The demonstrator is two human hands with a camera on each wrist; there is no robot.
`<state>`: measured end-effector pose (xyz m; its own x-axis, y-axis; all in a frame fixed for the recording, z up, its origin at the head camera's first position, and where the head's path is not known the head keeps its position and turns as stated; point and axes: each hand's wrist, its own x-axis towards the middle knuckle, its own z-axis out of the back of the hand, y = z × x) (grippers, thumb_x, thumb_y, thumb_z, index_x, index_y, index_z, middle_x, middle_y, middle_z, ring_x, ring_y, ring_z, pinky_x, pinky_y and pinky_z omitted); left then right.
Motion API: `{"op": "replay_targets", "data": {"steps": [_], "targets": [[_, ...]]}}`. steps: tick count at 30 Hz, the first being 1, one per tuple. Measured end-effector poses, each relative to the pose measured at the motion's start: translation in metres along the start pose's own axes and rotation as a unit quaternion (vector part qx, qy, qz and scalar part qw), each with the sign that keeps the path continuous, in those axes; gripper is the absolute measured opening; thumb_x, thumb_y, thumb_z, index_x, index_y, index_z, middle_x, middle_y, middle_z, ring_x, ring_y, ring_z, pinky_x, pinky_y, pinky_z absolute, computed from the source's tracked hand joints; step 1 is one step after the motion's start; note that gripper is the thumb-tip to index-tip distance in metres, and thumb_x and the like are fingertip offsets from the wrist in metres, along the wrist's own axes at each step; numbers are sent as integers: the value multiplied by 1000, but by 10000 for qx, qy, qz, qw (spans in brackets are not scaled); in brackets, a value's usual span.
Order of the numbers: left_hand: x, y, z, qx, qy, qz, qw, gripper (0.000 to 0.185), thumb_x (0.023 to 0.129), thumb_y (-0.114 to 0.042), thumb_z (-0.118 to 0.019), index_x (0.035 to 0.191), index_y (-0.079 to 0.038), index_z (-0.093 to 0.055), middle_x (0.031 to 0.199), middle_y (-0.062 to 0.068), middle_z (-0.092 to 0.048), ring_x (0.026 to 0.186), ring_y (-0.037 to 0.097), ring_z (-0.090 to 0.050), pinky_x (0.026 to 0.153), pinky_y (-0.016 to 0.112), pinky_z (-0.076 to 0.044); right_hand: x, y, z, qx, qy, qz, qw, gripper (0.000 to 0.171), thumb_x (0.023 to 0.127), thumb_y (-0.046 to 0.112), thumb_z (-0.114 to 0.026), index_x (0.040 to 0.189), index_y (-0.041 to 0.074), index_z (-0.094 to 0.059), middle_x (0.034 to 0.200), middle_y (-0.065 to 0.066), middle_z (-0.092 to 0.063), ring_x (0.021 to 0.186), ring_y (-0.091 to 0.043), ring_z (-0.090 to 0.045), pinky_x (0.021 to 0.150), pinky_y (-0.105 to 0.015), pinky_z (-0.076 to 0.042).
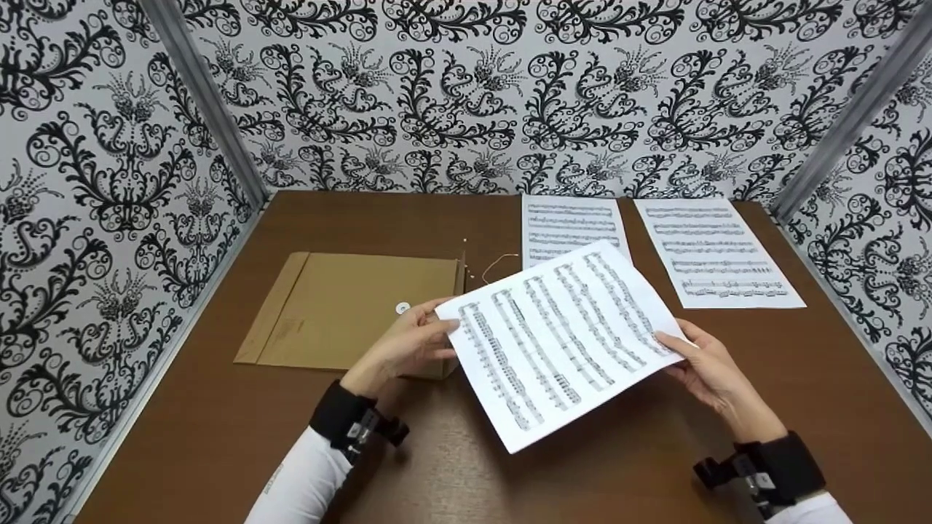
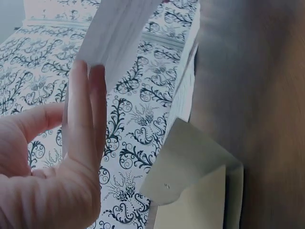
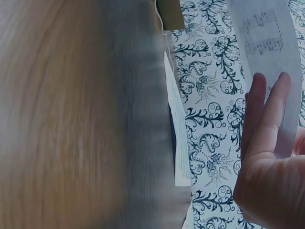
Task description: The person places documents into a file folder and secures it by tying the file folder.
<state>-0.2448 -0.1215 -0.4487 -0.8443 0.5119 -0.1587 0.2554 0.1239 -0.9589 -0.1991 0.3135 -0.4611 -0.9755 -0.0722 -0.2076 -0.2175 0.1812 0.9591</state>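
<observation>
Both hands hold a sheet of printed music [image 1: 561, 342] up over the table, tilted, its staves running diagonally in the head view. My left hand [image 1: 411, 338] pinches the sheet's left corner, thumb on the printed face and fingers behind. On the opposite side my right hand [image 1: 710, 371] pinches the right edge in the same way. In the left wrist view the left fingers [image 2: 81, 114] lie against the back of the paper. The right fingers [image 3: 271, 114] back the sheet in the right wrist view.
A brown cardboard envelope [image 1: 357, 309] with a white button [image 1: 403, 308] lies at the left, its flap [image 2: 176, 162] raised. A thin string [image 1: 499, 263] trails beside it. Two more music sheets lie at the back: one partly covered [image 1: 575, 225], another at the right [image 1: 721, 255]. Patterned walls [image 1: 466, 94] enclose the table.
</observation>
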Motion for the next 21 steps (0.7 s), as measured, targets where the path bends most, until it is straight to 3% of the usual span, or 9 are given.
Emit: {"op": "replay_targets", "data": {"steps": [7,13,21], "targets": [[4,-1,-6,-400,-651,-95,9970,61,103,-7,-54,157,2,-28,99,-7,-75,85,7,-74,70,19,-61,2,0,-9,83,-289,73,9995,21,103,7,-56,110,26,-63,93,8,-75,82,-4,-73,70,-20,-61],[7,1,-11,-347,-532,-151,9979,61,103,-8,-54,157,3,-27,105,-5,-75,91,10,-75,75,22,-62,2,0,-14,227,-540,108,9982,22,104,9,-57,104,29,-66,92,11,-74,81,-2,-72,71,-19,-60],[14,11,-20,-199,-401,-199,9988,46,103,-10,-55,146,5,-44,102,-3,-77,87,12,-76,71,23,-62,5,-2,-25,293,-671,196,9971,19,103,10,-58,110,28,-62,96,14,-72,85,-1,-71,74,-19,-60]]}}
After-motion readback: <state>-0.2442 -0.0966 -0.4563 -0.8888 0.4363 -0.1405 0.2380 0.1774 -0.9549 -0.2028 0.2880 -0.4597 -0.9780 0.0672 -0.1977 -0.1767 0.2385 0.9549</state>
